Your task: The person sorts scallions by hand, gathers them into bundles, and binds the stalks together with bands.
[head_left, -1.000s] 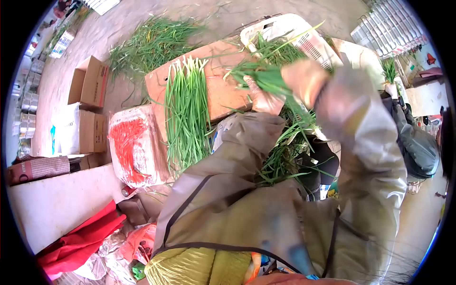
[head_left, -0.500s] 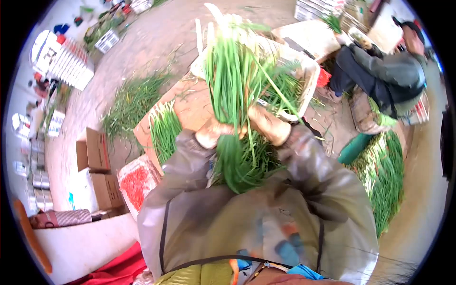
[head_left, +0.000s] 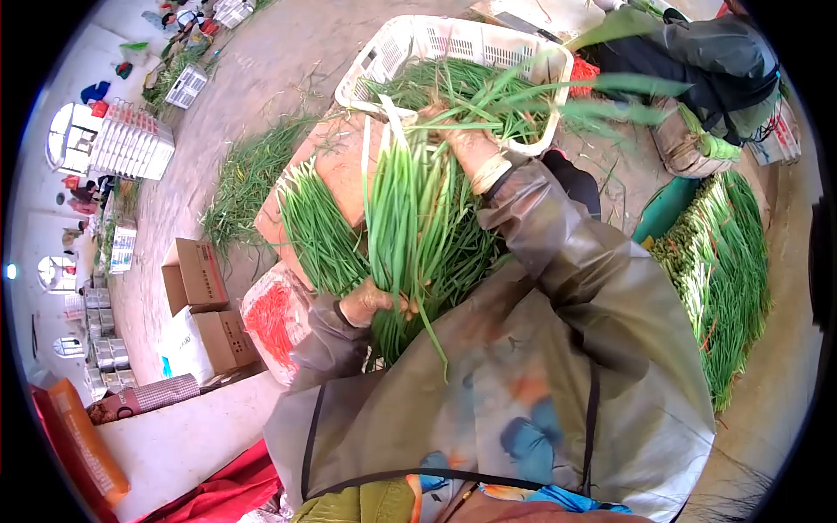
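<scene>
My left hand (head_left: 370,305) is closed around the leafy lower part of a bunch of garlic chives (head_left: 405,209), whose pale stalk ends point away from me. Beyond it, my right hand (head_left: 466,148) reaches to the near rim of a white plastic basket (head_left: 558,96), gripping some loose chive leaves (head_left: 514,109). Their tips stream out to the right, blurred; the right fingertips are partly hidden. More chives lie in the basket. Another bundle of chives (head_left: 323,231) rests on the brown board (head_left: 344,161) to the left of my bunch.
Red ties (head_left: 270,322) lie on a block at the left, near open cardboard boxes (head_left: 196,275). Loose leaves (head_left: 253,183) litter the floor. A large chive pile (head_left: 719,279) lies at the right. A co-worker (head_left: 697,70) sits at the upper right; a knife (head_left: 527,28) lies behind the basket.
My hands have moved apart: the right went forward and up to the basket with loose leaves. The bunch came down toward me in my left hand. The view has shifted.
</scene>
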Demonstrator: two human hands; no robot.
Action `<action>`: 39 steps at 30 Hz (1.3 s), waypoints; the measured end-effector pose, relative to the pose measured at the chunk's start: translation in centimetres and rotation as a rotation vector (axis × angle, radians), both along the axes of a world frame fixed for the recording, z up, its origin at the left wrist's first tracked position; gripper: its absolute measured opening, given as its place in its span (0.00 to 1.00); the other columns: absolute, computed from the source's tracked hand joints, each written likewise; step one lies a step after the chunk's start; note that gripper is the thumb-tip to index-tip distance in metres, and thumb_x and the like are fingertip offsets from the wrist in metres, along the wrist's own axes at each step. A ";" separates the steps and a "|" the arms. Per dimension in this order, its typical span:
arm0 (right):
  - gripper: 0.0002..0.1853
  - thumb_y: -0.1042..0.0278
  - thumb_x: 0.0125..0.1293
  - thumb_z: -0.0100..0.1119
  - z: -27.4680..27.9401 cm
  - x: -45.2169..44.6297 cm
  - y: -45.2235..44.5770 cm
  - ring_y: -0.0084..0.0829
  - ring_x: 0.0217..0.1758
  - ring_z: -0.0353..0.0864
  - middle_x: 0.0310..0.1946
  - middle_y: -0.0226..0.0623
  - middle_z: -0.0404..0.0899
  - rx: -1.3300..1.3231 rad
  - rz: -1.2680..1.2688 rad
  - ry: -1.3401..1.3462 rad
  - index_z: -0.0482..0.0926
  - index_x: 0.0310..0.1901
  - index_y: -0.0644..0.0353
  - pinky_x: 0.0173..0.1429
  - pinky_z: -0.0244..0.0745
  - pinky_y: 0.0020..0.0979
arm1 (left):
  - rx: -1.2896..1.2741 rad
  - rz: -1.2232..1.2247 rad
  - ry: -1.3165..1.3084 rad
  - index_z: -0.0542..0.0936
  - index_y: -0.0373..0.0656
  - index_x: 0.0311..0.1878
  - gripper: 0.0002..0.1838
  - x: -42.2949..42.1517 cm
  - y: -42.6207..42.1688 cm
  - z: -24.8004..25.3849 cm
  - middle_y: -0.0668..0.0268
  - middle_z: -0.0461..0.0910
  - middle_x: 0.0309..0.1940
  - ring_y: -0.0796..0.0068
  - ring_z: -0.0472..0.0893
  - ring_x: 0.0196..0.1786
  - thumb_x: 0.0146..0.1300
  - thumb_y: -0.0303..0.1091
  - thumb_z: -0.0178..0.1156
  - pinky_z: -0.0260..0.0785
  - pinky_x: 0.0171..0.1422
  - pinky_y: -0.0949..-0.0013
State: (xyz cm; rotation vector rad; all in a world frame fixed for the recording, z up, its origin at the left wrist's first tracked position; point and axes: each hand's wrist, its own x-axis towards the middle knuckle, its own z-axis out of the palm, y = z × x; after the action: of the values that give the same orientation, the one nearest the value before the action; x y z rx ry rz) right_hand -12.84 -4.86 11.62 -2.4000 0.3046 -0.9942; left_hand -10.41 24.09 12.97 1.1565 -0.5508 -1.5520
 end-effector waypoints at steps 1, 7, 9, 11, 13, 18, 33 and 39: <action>0.21 0.62 0.65 0.42 0.9 -0.9 0.0 0.43 0.49 0.73 0.48 0.43 0.75 0.218 0.012 0.135 0.65 0.60 0.45 0.60 0.64 0.41 | 0.003 -0.013 0.017 0.69 0.33 0.55 0.37 -0.7 -0.3 0.3 0.60 0.76 0.29 0.71 0.75 0.26 0.38 0.36 0.71 0.65 0.26 0.72; 0.22 0.54 0.71 0.28 1.4 -3.4 -2.9 0.40 0.59 0.66 0.50 0.38 0.75 0.206 -0.105 0.367 0.73 0.53 0.50 0.66 0.53 0.36 | -0.022 0.062 0.062 0.72 0.33 0.52 0.37 -1.1 0.8 -1.5 0.61 0.74 0.28 0.72 0.74 0.26 0.36 0.37 0.71 0.65 0.24 0.73; 0.22 0.53 0.71 0.29 -1.4 -2.2 -4.5 0.40 0.58 0.68 0.48 0.37 0.76 0.484 0.024 0.161 0.73 0.52 0.51 0.66 0.54 0.36 | -0.061 0.061 0.044 0.71 0.33 0.53 0.37 -1.1 0.8 -1.4 0.61 0.75 0.29 0.71 0.75 0.27 0.36 0.36 0.71 0.66 0.23 0.73; 0.17 0.55 0.69 0.38 -2.2 -2.2 -5.6 0.34 0.46 0.72 0.42 0.37 0.78 0.627 0.022 0.096 0.75 0.48 0.53 0.54 0.63 0.31 | -0.065 0.072 0.064 0.71 0.34 0.52 0.36 -1.2 0.9 -0.5 0.61 0.75 0.30 0.71 0.75 0.29 0.36 0.34 0.71 0.67 0.26 0.72; 0.16 0.56 0.69 0.41 -0.7 -3.6 -7.1 0.29 0.34 0.76 0.35 0.35 0.79 0.665 -0.026 -0.021 0.77 0.44 0.56 0.41 0.73 0.30 | -0.060 0.033 -0.020 0.71 0.34 0.52 0.35 -1.0 1.3 0.0 0.61 0.76 0.32 0.71 0.76 0.30 0.37 0.34 0.71 0.68 0.30 0.71; 0.16 0.60 0.67 0.38 2.8 -10.6 -16.0 0.29 0.28 0.72 0.24 0.34 0.72 0.898 -0.115 -0.340 0.74 0.45 0.59 0.36 0.72 0.32 | 0.009 0.059 -0.062 0.68 0.36 0.54 0.33 -1.2 7.4 -2.1 0.60 0.78 0.33 0.71 0.76 0.31 0.41 0.31 0.67 0.69 0.32 0.71; 0.29 0.43 0.53 0.58 -7.4 -14.3 -3.5 0.45 0.57 0.69 0.54 0.49 0.70 0.220 0.016 1.302 0.76 0.48 0.58 0.60 0.65 0.38 | -0.771 0.056 0.461 0.47 0.48 0.69 0.43 3.2 8.6 -7.8 0.61 0.74 0.32 0.68 0.74 0.24 0.55 0.36 0.61 0.62 0.28 0.66; 0.19 0.47 0.53 0.58 -7.0 -8.2 -4.7 0.40 0.43 0.79 0.39 0.44 0.79 0.306 -0.073 0.782 0.80 0.40 0.52 0.48 0.73 0.36 | -0.426 0.319 0.157 0.57 0.45 0.65 0.48 0.0 6.4 -3.3 0.70 0.70 0.24 0.78 0.64 0.16 0.44 0.57 0.66 0.55 0.20 0.74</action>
State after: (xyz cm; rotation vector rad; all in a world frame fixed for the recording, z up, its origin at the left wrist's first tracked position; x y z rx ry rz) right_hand -21.04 -9.56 4.62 -2.3871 0.7571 0.0236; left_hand -10.38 30.47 9.71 0.7474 -0.5305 -1.1661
